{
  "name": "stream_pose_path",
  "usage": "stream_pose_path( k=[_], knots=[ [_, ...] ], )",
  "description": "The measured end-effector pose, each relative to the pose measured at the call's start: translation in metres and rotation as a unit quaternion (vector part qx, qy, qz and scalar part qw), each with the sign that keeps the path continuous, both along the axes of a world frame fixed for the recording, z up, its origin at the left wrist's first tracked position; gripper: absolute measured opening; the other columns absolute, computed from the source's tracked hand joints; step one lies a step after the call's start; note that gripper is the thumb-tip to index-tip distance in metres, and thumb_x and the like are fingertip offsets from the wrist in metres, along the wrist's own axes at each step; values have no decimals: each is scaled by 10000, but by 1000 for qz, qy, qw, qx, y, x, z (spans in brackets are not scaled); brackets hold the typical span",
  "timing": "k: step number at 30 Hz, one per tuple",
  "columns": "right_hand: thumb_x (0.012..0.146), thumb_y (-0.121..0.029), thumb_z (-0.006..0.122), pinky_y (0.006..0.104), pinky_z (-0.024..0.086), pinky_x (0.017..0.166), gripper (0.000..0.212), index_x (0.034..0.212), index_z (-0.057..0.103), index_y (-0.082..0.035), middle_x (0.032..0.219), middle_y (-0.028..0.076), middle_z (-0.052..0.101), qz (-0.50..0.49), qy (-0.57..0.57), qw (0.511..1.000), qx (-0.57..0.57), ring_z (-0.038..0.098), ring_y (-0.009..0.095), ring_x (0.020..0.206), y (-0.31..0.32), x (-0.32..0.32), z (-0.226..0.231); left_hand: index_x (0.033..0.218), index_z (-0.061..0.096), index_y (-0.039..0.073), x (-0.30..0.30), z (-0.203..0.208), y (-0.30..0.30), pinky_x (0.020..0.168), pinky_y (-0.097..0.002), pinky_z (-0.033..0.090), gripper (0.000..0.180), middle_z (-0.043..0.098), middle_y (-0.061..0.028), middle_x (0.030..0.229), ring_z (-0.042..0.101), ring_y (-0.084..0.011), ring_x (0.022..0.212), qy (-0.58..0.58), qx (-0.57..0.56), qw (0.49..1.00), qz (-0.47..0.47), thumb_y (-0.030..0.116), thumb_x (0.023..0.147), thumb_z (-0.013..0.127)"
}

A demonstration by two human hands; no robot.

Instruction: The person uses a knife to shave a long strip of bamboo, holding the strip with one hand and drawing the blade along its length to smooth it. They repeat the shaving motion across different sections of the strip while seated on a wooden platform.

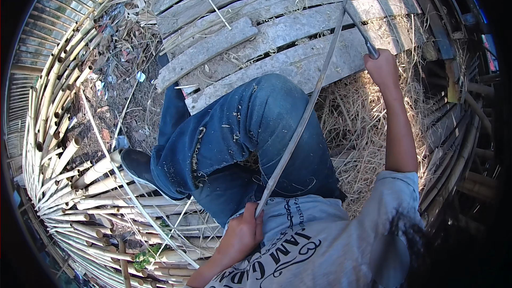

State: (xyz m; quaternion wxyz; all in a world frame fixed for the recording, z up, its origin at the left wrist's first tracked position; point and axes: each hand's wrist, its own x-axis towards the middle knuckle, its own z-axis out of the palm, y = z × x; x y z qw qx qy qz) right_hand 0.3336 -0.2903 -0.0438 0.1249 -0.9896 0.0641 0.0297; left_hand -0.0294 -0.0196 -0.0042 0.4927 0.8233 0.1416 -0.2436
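My left hand (244,233), low in the view by my shirt, is closed around the near end of a long, thin bamboo strip (305,119). The strip slants up across my bent knee and over the wooden boards to the top edge. At the upper right my right hand (382,70) grips the grey handle of a knife (371,48). Its thin dark blade runs up and left from the handle. The blade's far end meets or overlaps the strip; whether they touch I cannot tell.
Grey wooden planks (298,26) form a low platform ahead, with a loose board (208,53) on it. Pale shavings (362,133) heap below its right end. Bamboo poles (101,168) are piled at the left, and a long pale strip (128,186) lies across them beside my shoe.
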Motion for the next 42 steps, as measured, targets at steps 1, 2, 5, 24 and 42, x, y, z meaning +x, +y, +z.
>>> stream_pose_path(
  k=[1,2,5,24,42],
  knots=[
    [764,-254,608,455,505,657,291,730,636,34,701,240,635,13,8,1000,-1,643,412,696,7,-7,5,1017,460,-1,1,-1,0,535,-506,466,134,591,-255,654,608,-445,614,34,-21,999,8,91,939,519],
    [746,-245,624,451,506,647,271,723,633,25,690,234,631,60,5,998,17,638,409,680,18,-25,4,1027,463,10,2,-2,-1,580,-522,469,131,609,-266,705,608,-475,676,67,-43,997,14,112,953,500],
    [706,-220,665,442,508,621,224,706,627,1,662,213,622,202,28,971,122,627,397,642,56,-101,-4,1004,461,-13,6,-7,-1,494,-484,472,136,573,-247,601,607,-427,564,-4,-30,999,19,72,930,537],
    [778,-292,612,441,525,792,317,873,683,2,876,227,682,-2,7,1000,-28,666,390,855,5,40,-9,994,482,-5,0,4,0,575,-481,495,124,616,-261,708,629,-439,650,16,-55,998,9,112,958,504],
    [779,-251,659,400,525,835,306,970,698,-15,984,196,692,4,45,996,-78,677,342,932,18,74,-35,1263,419,-124,-21,-22,-8,685,-511,484,372,605,-352,884,602,-521,814,-96,-50,993,40,75,954,478]
  ],
)
